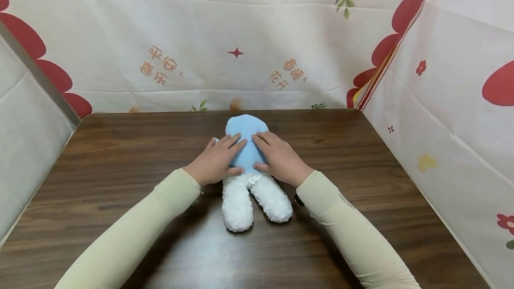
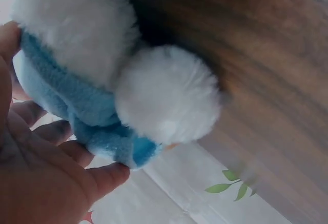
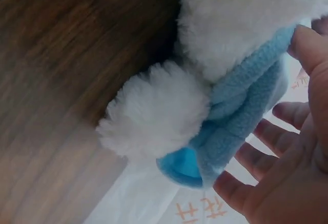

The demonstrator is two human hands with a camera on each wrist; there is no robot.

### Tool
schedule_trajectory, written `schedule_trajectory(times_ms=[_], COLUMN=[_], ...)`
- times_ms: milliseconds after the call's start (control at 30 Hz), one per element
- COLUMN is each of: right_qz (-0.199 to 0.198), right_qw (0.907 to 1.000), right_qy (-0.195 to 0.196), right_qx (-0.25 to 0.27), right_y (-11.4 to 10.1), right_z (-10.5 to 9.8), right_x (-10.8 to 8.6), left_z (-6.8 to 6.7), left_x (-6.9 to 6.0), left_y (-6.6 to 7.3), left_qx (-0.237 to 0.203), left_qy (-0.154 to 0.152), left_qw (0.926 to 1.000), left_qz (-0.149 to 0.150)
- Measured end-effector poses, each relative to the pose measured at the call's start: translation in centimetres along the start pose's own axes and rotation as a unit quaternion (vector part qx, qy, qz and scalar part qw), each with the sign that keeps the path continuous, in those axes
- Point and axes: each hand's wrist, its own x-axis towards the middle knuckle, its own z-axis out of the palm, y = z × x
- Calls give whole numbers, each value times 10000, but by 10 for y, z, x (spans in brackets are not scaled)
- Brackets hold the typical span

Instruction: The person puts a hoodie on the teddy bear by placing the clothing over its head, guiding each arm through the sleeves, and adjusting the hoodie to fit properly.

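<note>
A plush toy lies on the brown wooden table, with two white fluffy legs [image 1: 238, 206] pointing toward me. Light blue cloth [image 1: 246, 124] covers its body, and a small white tag [image 1: 254, 179] sits where the legs meet. My left hand [image 1: 213, 159] rests on the left side of the cloth, fingers spread. On the opposite side my right hand [image 1: 283, 157] touches the cloth with extended fingers. Each wrist view has a rounded white furry part [image 2: 169, 96] beside the blue fabric [image 3: 233, 124]. The toy's head cannot be made out.
The wooden table [image 1: 132, 146] reaches back to a white printed cloth [image 1: 217, 26] hanging behind it. More printed cloth [image 1: 453, 101] hangs along the right side, and a pale panel [image 1: 24, 115] stands at the left.
</note>
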Motion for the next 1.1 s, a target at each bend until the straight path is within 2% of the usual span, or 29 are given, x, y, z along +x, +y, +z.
schedule_trajectory(times_ms=[100,300,533,867,1100], right_qz=[-25,-61,-60,-319,-302], right_qw=[9999,9987,9968,9947,9942], right_qy=[111,504,793,954,1007], right_qx=[-91,-46,-45,-224,-212], right_y=[1,-1,-3,-5,-6], right_z=[2,9,15,16,19], right_x=[-1,-2,-5,-5,-7], left_z=[4,10,18,24,27], left_x=[1,-1,-2,-5,-4], left_y=[0,1,2,4,8], left_qx=[-34,223,490,593,833], left_qy=[126,846,1466,1970,2202], left_qw=[9999,9953,9863,9757,9690], left_qz=[108,406,576,753,750])
